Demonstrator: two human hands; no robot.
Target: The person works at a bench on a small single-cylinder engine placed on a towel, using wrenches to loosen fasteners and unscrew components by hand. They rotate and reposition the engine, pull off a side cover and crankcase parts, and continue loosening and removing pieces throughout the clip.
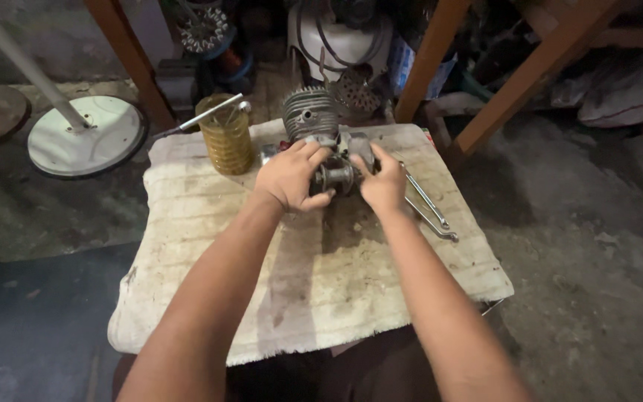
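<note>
Gripping: both hands on engine
Left hand (289, 176): wrapped around engine (327, 141)
Right hand (382, 181): clasping its other side
Engine: upright on cloth (314, 260), far edge
Progress: partly stripped; wrenches (429, 205) idle
Nearby: amber jar (226, 135)

A low stand was covered by a stained, off-white cloth (314, 290), which hung over the near edge. On the cloth's far side stood a small engine (321, 134) with a finned cylinder. Left of it stood a yellow ribbed jar (226, 138), a metal rod resting across its rim. Two wrenches (427, 205) lay at the right edge. Dark grime marked the cloth near the engine. A concrete floor (597, 246) lay around.
</note>
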